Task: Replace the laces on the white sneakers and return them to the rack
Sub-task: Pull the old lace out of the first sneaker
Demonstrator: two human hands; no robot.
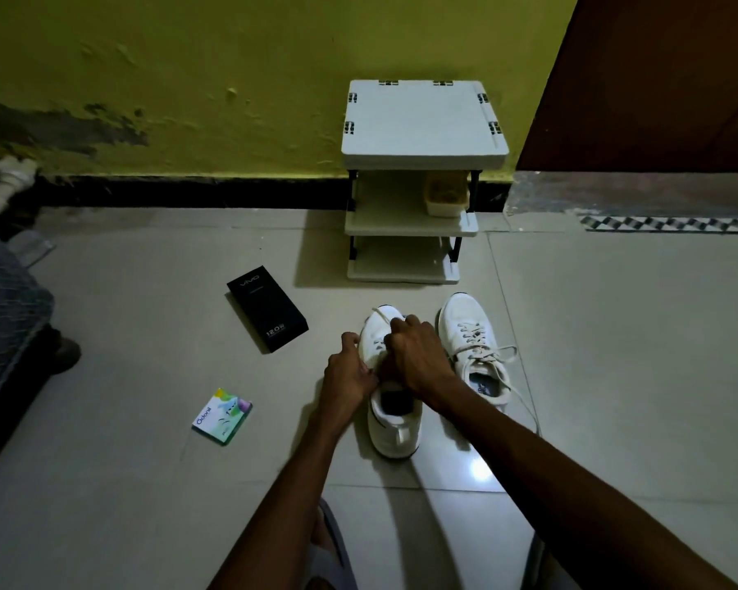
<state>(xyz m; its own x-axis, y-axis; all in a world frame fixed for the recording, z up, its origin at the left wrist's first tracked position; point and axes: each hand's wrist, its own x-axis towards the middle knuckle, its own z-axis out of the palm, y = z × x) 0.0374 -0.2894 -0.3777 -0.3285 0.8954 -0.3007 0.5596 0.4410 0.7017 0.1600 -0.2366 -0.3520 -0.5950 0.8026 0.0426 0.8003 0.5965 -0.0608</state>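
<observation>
Two white sneakers stand side by side on the tiled floor, toes toward the wall. The left sneaker (pixel 390 423) is under both my hands. My right hand (pixel 418 355) is curled over its tongue area and pinches a white lace (pixel 382 313) that runs out across the toe. My left hand (pixel 348 370) grips the sneaker's left side at the eyelets. The right sneaker (pixel 465 321) is laced, its loose lace ends trailing to the right. The white three-shelf rack (pixel 422 155) stands against the yellow wall just beyond the sneakers.
A black phone box (pixel 267 308) lies left of the sneakers, and a small colourful packet (pixel 222 416) nearer to me. A cream container (pixel 446 197) sits on the rack's middle shelf. A dark bed edge (pixel 9 334) is at far left, a brown door (pixel 657 78) at right.
</observation>
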